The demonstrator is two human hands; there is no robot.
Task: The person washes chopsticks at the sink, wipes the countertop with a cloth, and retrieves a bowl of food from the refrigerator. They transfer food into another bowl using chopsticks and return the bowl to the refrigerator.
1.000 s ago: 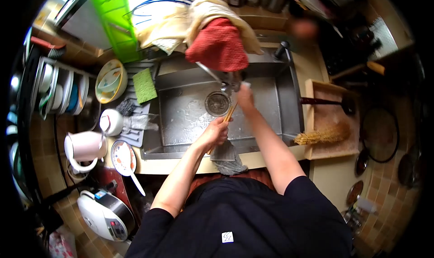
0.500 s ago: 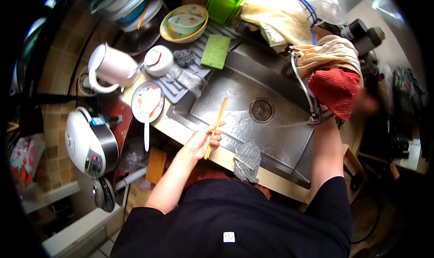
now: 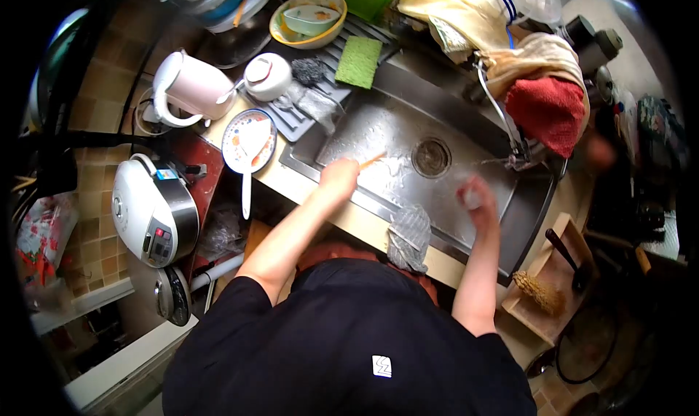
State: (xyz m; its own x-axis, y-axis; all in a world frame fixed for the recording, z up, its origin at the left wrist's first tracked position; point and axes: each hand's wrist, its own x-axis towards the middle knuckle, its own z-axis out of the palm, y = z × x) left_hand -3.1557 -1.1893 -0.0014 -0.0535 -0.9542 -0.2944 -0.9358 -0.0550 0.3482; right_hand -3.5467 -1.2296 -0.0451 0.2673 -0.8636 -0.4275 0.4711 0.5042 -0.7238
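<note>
Chopsticks [image 3: 373, 159] stick out from my left hand [image 3: 340, 178], which is closed around them over the near left part of the metal sink [image 3: 451, 183]. My right hand [image 3: 477, 195] hangs over the sink's right half, fingers curled around a small whitish thing that is too blurred to name. Behind it, the faucet [image 3: 520, 157] has a red cloth [image 3: 546, 114] draped above it. The drain [image 3: 432, 157] lies between my two hands. A grey striped cloth [image 3: 409, 237] hangs over the sink's front edge.
Left of the sink are a plate [image 3: 249, 140] with a white spoon, a pink kettle [image 3: 191, 88], a white pot [image 3: 267, 76] and a rice cooker [image 3: 155, 210]. A green sponge [image 3: 358, 62] and a bowl [image 3: 308, 19] stand behind. A wooden tray [image 3: 553, 274] holds a brush.
My right hand has come back from the faucet toward me, over the sink. My left hand has turned, and the chopsticks now point right instead of upright.
</note>
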